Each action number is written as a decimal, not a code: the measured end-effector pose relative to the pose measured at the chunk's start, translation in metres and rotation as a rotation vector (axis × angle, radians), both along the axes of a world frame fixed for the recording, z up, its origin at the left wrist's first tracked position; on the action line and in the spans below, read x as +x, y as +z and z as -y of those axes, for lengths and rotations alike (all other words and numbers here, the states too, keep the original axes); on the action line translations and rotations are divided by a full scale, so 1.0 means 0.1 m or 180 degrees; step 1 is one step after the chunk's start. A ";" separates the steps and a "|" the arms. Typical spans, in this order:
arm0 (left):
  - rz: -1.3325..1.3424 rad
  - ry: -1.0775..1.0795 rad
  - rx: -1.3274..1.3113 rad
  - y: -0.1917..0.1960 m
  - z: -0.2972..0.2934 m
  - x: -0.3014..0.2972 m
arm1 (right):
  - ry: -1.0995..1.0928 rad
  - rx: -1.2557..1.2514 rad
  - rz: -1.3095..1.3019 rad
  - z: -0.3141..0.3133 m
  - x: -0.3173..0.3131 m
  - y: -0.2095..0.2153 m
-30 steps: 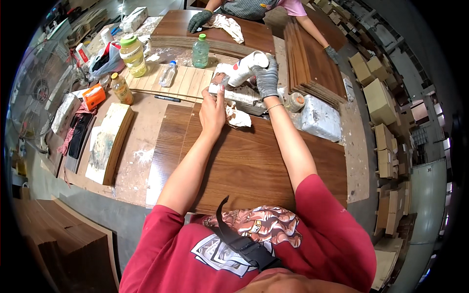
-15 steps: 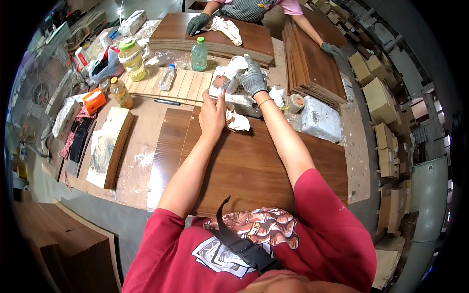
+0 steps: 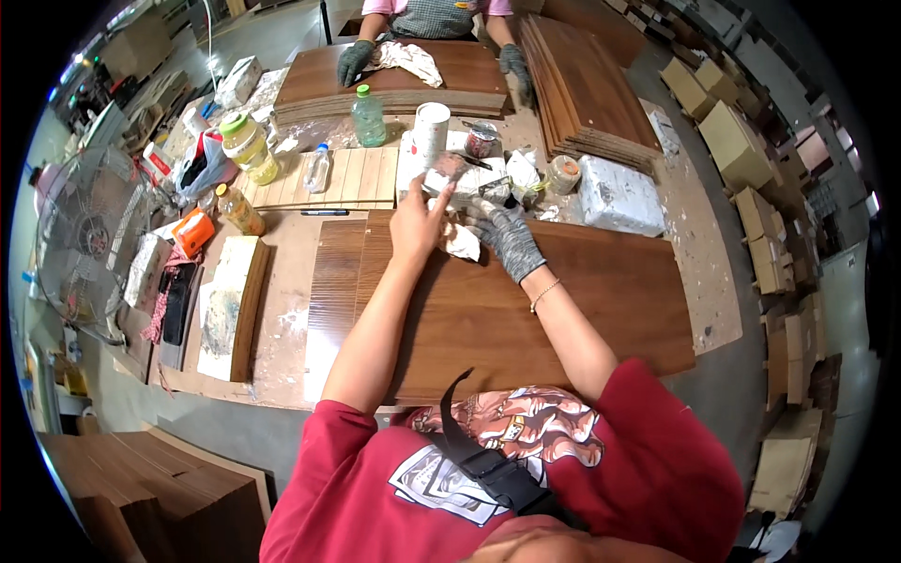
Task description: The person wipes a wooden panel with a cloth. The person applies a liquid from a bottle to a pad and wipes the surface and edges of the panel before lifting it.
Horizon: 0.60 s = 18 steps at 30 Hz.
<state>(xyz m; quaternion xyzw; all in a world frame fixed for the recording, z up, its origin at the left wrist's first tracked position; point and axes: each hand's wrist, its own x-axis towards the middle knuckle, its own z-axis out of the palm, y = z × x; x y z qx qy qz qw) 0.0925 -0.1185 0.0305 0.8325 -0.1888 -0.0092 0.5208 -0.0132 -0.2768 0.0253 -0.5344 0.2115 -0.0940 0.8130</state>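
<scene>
My bare left hand (image 3: 418, 220) is at the front of a cluttered white block (image 3: 408, 161), its finger and thumb around a flat scraper (image 3: 436, 183). A lump of brown paste (image 3: 450, 167) shows at the scraper's far end. My right hand (image 3: 508, 239), in a grey glove, is just to the right with its fingers bent; what they hold is too small to make out. Between the hands lies a crumpled cloth (image 3: 460, 241) on a brown wood panel (image 3: 526, 310). A white cylinder (image 3: 432, 129) and a small jar with dark red contents (image 3: 481, 141) stand beyond.
Opposite, a person's gloved hands rest by stacked panels (image 3: 394, 84). More panels (image 3: 591, 84) are piled far right. A white wrapped block (image 3: 620, 197) and a small jar (image 3: 563, 174) sit right. Bottles, including a green one (image 3: 369, 120), a wood block (image 3: 235, 305) and a fan (image 3: 89, 239) are left.
My right hand has come away from the white cylinder and drawn back toward me, beside the cloth. The paste in my left hand has shifted right. The other person's right-side hand moved left.
</scene>
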 end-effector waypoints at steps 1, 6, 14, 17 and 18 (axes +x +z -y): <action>0.0074 -0.0161 0.0182 0.06 0.05 -0.08 | -0.0022 0.0161 0.0098 -0.08 -0.04 0.07; 0.0051 -0.0658 0.0361 0.39 0.22 -0.47 | -0.0055 0.1086 0.0356 0.07 -0.16 0.17; -0.0037 -0.0726 0.0554 0.39 -0.21 -0.72 | -0.0073 0.0438 0.0549 -0.34 -0.35 0.19; -0.0303 -0.0748 0.0423 0.35 -0.45 -0.83 | 0.0528 -0.0040 0.0650 -0.49 -0.29 0.25; -0.0325 -0.0696 0.0420 0.34 -0.55 -0.88 | 0.0496 -0.0084 0.0377 -0.54 -0.29 0.26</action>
